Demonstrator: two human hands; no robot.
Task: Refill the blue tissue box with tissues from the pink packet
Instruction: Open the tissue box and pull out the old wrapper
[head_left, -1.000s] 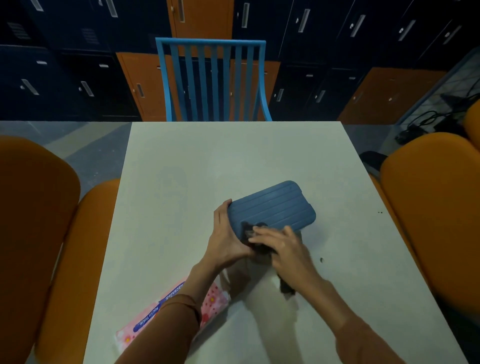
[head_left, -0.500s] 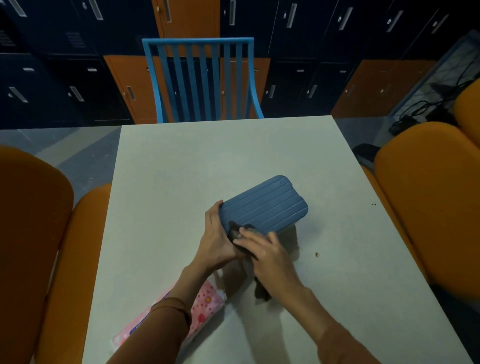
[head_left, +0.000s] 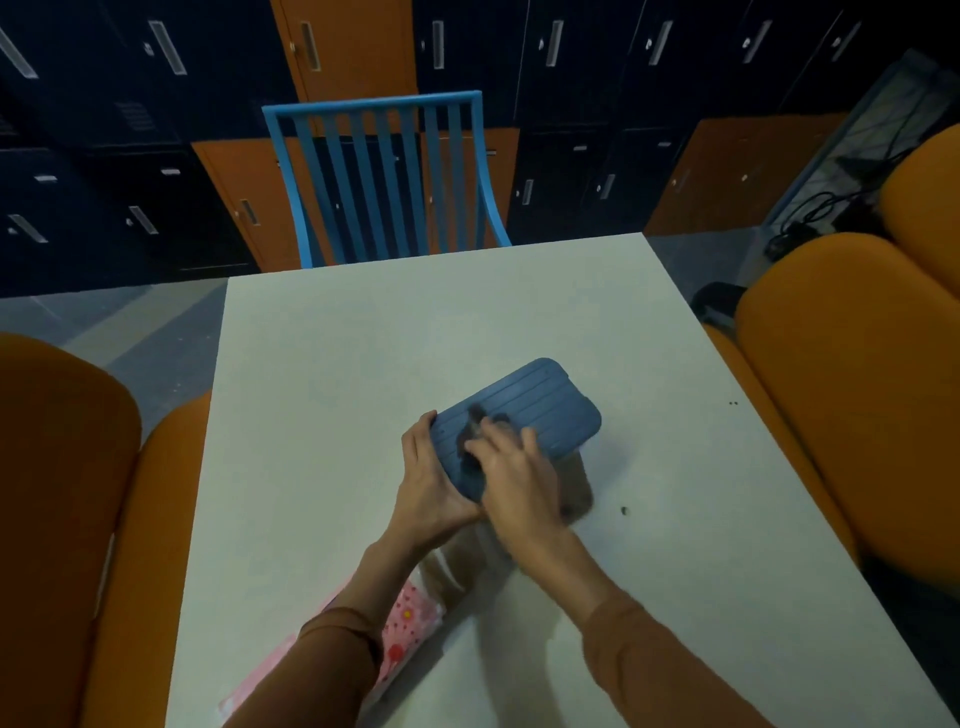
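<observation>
The blue ribbed tissue box (head_left: 540, 405) is tilted up off the white table (head_left: 363, 364) near its middle. My left hand (head_left: 428, 488) grips the box's near left end. My right hand (head_left: 514, 478) lies over the box's near face, its fingers at a dark part there; motion blur hides what they touch. The pink flowered tissue packet (head_left: 405, 629) lies flat at the table's near left, mostly covered by my left sleeve.
A blue slatted chair (head_left: 384, 171) stands at the table's far edge. Orange padded seats flank the table on the left (head_left: 62, 493) and right (head_left: 852, 395). A small dark speck (head_left: 623, 511) lies right of the box. Dark lockers fill the back.
Both hands have lifted and tipped the box further, and my right hand has slid up over its near face. The camera view shifted a little.
</observation>
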